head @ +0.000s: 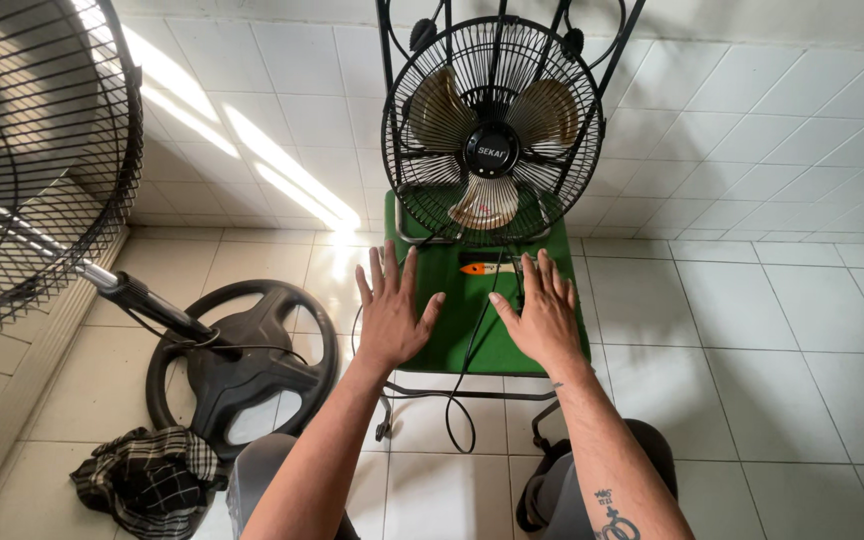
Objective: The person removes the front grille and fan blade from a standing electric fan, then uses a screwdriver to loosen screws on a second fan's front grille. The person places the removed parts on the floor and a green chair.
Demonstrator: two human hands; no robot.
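Where the frame begins at the upper left, a large wire fan guard (27,150) hangs on a metal pole that slants down to a round black base (242,365) on the tiled floor (752,330). A crumpled checked cloth (147,480) lies at the lower left, just beside that base. Toward the centre, the left hand (390,310) rests flat on a green surface (452,300), its grip fully open, fingers spread, holding nothing. A black cord (467,370) runs down between the two hands and loops over the near edge. An orange-handled screwdriver (487,268) lies on the green top just beyond the fingertips. Above it, at upper centre, stands a small black table fan (492,135) with pale blades. The right hand (544,315) likewise lies flat and open, palm down, empty, near the screwdriver.
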